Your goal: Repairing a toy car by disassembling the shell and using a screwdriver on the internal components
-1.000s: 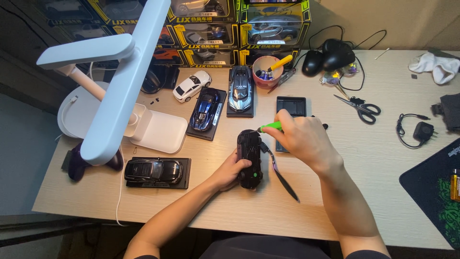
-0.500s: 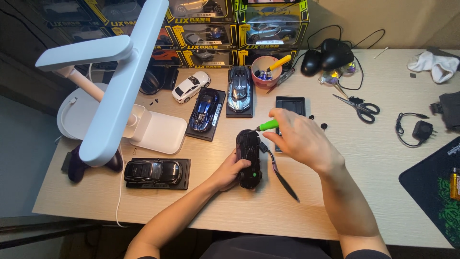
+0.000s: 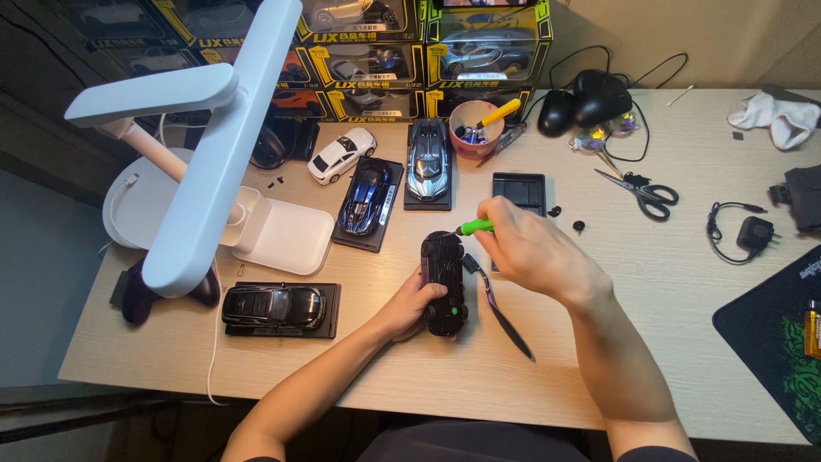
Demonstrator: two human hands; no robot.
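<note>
Little has moved since a moment ago: my right hand (image 3: pixel 534 257) has only shifted slightly, fingers closed on the green screwdriver (image 3: pixel 473 227), its tip at the black car (image 3: pixel 444 282). So the work goes on at the same spot. My left hand (image 3: pixel 412 306) grips the car on the desk (image 3: pixel 667 342). Tweezers (image 3: pixel 505 321) lie just beside, scissors (image 3: pixel 641 190) and lamp (image 3: pixel 205 162) well apart

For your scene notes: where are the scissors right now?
In the head view, the scissors lie on the table's right half, just below the black mice.
</note>
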